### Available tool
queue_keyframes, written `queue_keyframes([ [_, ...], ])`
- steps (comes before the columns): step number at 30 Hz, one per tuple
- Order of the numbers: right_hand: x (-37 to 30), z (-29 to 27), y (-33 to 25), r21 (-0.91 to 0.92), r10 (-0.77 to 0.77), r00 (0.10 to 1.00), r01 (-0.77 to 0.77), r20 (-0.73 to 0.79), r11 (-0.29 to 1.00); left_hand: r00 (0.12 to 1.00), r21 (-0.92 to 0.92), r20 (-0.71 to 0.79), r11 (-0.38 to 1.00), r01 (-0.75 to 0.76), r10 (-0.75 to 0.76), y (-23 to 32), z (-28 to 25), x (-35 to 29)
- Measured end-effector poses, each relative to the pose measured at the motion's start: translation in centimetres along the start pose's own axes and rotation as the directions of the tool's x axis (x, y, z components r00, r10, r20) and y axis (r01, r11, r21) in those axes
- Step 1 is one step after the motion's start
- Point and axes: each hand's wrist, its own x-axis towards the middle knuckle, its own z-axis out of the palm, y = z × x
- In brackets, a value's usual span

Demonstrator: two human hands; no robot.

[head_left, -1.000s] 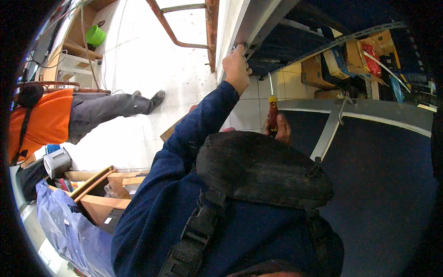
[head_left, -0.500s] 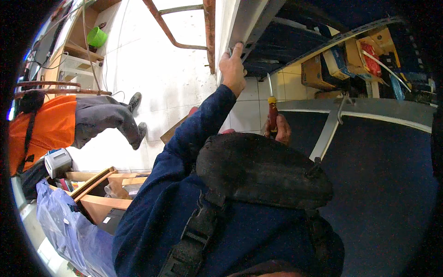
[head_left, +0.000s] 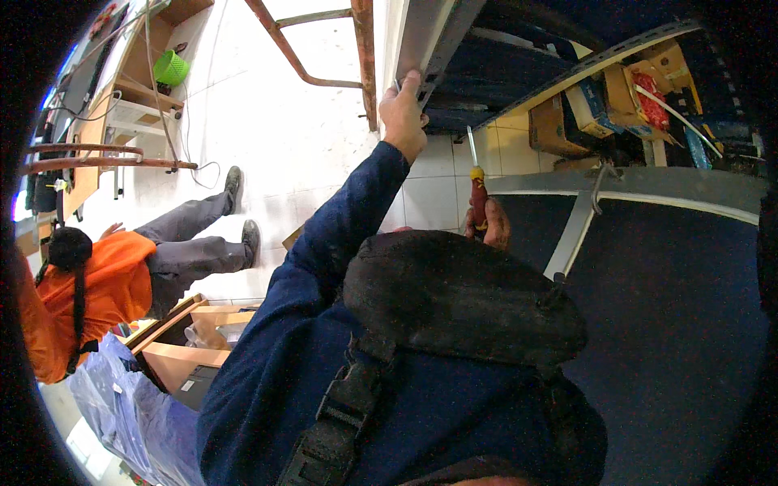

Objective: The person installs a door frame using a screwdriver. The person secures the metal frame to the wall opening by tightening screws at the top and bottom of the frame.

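Two dark blue panel sections (head_left: 673, 300), divided by a pale strip (head_left: 570, 235), extend below and to the right of the right grip (head_left: 492, 225). A co-worker (head_left: 117, 279) in orange is positioned far to the left of both grips. A worn black pouch (head_left: 462, 300) is located directly below the right grip and partly hides it. A rust-brown metal frame (head_left: 365, 49) stands to the upper left of the left grip (head_left: 403, 117). A grey metal upright (head_left: 425, 49) extends above the left grip; the fingers bear on it, but whether they clamp it cannot be determined. A cardboard box (head_left: 555, 125) sits above and to the right of the right grip. The right grip is closed around the handle of a red-and-yellow screwdriver (head_left: 479, 193), shaft directed upward; tip contact cannot be determined.
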Motion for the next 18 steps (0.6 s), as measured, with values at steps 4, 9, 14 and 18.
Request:
queue_keyframes([
  [4,0.9,-0.6,1.8,0.003,-0.008,0.999,0.008,0.052,1.0,0.999,-0.013,-0.014,0.999,-0.033,0.033,0.2,-0.1,0.5],
  [9,0.0,0.2,0.0,-0.006,0.041,0.999,-0.041,-0.025,0.999,0.99,-0.103,0.053,0.985,0.139,-0.134,-1.2,-1.6,2.8],
  [14,0.2,-0.1,-0.3,-0.018,0.034,0.999,-0.033,0.023,0.999,0.998,-0.051,-0.002,0.997,0.065,-0.065,-0.8,0.1,1.0],
  [18,-0.1,-0.1,-0.9,-0.106,-0.019,1.0,0.021,0.015,0.994,0.996,-0.043,-0.021,0.995,0.088,-0.089,0.2,0.5,0.6],
])
